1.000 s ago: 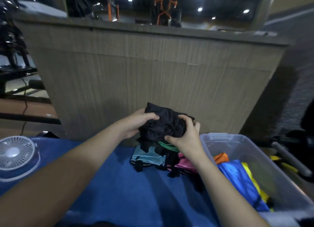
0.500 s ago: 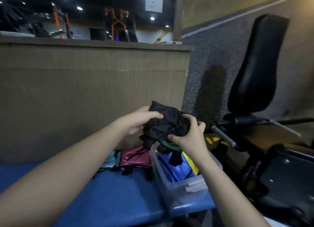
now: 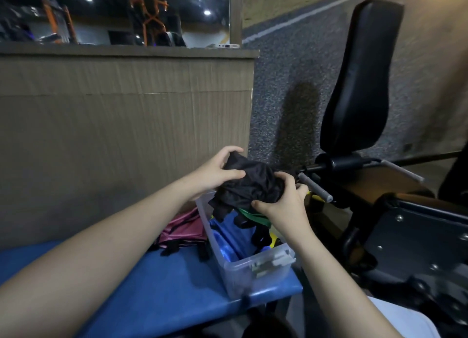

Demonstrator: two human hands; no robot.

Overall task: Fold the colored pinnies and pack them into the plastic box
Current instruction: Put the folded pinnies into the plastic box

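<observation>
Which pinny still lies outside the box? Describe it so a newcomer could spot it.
On the blue bench, just left of the clear plastic box, lies a folded pink pinny with black trim. It alone lies outside the box.

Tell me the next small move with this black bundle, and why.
Probably lower the black pinny bundle straight down into the plastic box: both the left hand and right hand grip it above the open box, over the blue pinny.
</observation>
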